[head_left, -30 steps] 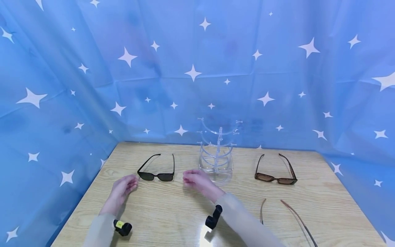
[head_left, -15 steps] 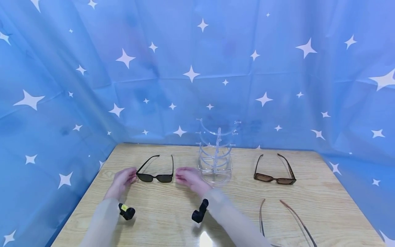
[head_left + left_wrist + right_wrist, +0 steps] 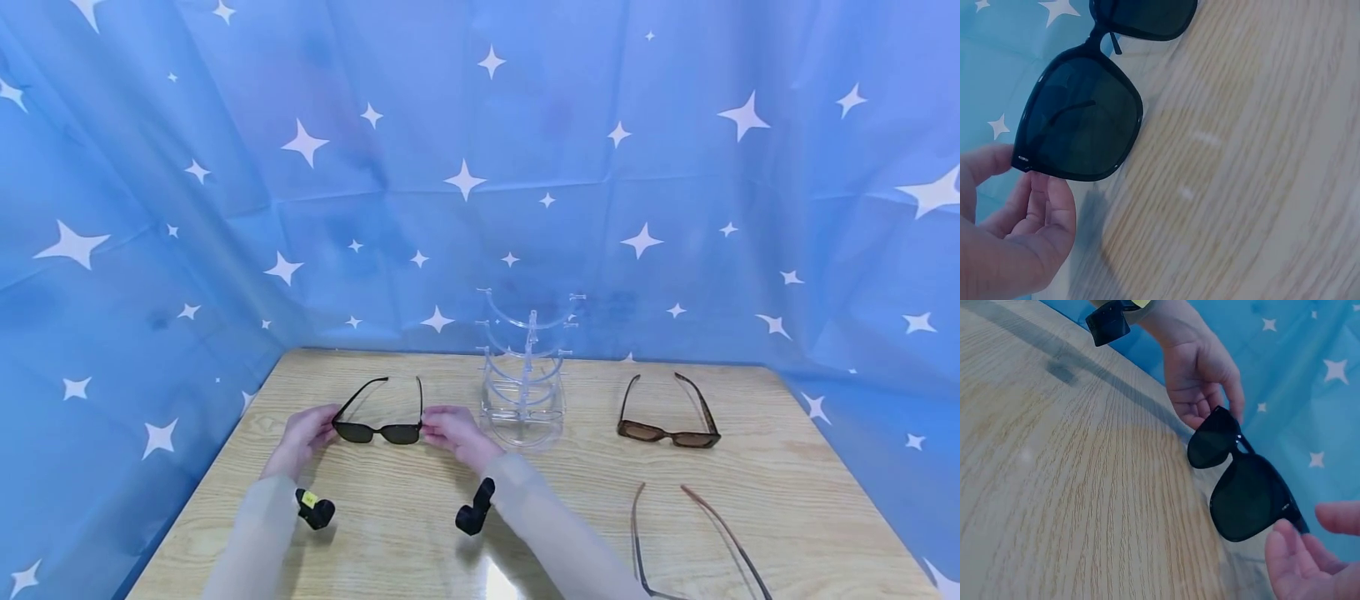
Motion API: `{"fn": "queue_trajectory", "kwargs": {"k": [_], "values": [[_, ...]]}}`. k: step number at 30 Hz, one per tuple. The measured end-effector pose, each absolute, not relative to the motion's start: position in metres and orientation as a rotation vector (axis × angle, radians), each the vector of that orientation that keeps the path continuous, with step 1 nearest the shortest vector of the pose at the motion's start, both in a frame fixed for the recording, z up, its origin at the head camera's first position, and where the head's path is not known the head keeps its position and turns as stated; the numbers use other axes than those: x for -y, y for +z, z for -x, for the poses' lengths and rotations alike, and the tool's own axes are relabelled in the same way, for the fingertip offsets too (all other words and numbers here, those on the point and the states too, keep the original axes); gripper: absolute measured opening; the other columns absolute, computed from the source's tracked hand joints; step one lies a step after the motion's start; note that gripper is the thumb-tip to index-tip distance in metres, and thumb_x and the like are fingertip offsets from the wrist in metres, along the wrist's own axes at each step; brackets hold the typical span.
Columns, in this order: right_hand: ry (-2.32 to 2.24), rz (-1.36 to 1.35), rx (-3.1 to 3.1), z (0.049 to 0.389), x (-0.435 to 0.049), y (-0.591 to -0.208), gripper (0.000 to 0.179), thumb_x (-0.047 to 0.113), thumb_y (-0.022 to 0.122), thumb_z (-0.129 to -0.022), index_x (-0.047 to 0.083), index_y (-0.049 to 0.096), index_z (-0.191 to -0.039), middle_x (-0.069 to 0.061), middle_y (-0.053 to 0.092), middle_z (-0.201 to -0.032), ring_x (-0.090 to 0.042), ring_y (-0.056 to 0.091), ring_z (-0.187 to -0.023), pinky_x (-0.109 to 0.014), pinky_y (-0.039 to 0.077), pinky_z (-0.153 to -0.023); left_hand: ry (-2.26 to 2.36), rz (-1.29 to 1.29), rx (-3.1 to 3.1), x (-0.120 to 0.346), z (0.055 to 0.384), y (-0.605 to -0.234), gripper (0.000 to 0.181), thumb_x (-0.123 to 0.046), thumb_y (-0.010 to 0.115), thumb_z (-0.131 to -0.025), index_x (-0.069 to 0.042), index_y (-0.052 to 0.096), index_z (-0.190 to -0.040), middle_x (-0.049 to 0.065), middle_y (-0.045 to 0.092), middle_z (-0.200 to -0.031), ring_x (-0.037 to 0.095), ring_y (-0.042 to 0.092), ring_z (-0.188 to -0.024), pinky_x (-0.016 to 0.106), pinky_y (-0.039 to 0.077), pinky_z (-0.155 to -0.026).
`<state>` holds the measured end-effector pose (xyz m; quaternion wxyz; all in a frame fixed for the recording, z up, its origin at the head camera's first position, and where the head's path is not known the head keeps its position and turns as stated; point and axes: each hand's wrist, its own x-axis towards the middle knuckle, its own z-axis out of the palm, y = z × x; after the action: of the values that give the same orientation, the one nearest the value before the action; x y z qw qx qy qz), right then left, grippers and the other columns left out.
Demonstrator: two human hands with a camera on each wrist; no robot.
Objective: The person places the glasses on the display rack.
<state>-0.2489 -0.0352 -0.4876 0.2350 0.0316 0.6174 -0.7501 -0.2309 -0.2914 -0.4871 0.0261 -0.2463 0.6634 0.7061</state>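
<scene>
Black sunglasses point(image 3: 377, 431) rest on the table with dark lenses toward me and both temples spread to the back. My left hand point(image 3: 306, 433) pinches their left outer corner; in the left wrist view the thumb lies on one side of the hinge and the curled fingers point(image 3: 1057, 203) on the other. At the opposite corner is my right hand point(image 3: 457, 436). In the right wrist view its fingertips point(image 3: 1284, 537) touch the frame by the hinge, while the thumb point(image 3: 1340, 517) stands slightly apart from the temple.
A clear tiered eyewear stand point(image 3: 525, 387) stands at the back, right of my right hand. Tortoiseshell sunglasses point(image 3: 670, 435) lie farther right. Glasses with thin brown temples point(image 3: 723, 529) lie at the front right, partly out of view. A blue starry cloth point(image 3: 465, 250) encloses the table point(image 3: 390, 517).
My right hand has moved left to the black sunglasses' right corner. My left hand has come in and taken hold of their left corner. The sunglasses have hardly moved.
</scene>
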Motion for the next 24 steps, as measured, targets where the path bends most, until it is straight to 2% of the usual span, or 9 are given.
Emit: {"fn": "queue_trajectory", "kwargs": {"k": [6, 15, 21, 24], "values": [[-2.066, -0.089, -1.696, 0.250, 0.036, -0.490, 0.030, -0.004, 0.057, -0.088, -0.011, 0.054, -0.117, -0.005, 0.060, -0.080, -0.010, 0.058, -0.067, -0.021, 0.054, -0.066, 2.135, 0.720, -2.069, 0.293, 0.227, -0.487, 0.006, -0.009, 0.065, -0.085, -0.009, 0.064, -0.080, -0.004, 0.059, -0.070, 0.005, 0.054, -0.065, 0.016, 0.052, -0.063], [-2.082, -0.058, -1.703, 0.243, 0.034, -0.487, 0.030, -0.007, 0.058, -0.086, -0.013, 0.054, -0.115, -0.007, 0.061, -0.082, -0.011, 0.058, -0.066, -0.020, 0.054, -0.066, 2.183, 0.643, -1.998, 0.294, 0.216, -0.485, 0.014, -0.006, 0.065, -0.085, -0.015, 0.067, -0.075, -0.003, 0.061, -0.072, 0.006, 0.056, -0.067, 0.017, 0.053, -0.066], [-2.074, 0.010, -1.687, 0.231, 0.028, -0.477, 0.032, -0.007, 0.057, -0.087, -0.015, 0.052, -0.118, -0.008, 0.062, -0.084, -0.009, 0.058, -0.065, -0.020, 0.053, -0.065, 2.223, 0.510, -1.969, 0.298, 0.205, -0.482, 0.020, -0.005, 0.061, -0.088, -0.019, 0.068, -0.077, -0.005, 0.065, -0.077, 0.005, 0.058, -0.070, 0.016, 0.053, -0.064], [-2.071, 0.037, -1.675, 0.225, 0.023, -0.472, 0.034, -0.006, 0.058, -0.087, -0.015, 0.051, -0.119, -0.009, 0.063, -0.086, -0.010, 0.060, -0.067, -0.021, 0.054, -0.068, 2.223, 0.447, -1.966, 0.297, 0.199, -0.478, 0.016, -0.005, 0.059, -0.089, -0.016, 0.070, -0.086, -0.005, 0.066, -0.082, 0.005, 0.059, -0.074, 0.016, 0.052, -0.065]]}}
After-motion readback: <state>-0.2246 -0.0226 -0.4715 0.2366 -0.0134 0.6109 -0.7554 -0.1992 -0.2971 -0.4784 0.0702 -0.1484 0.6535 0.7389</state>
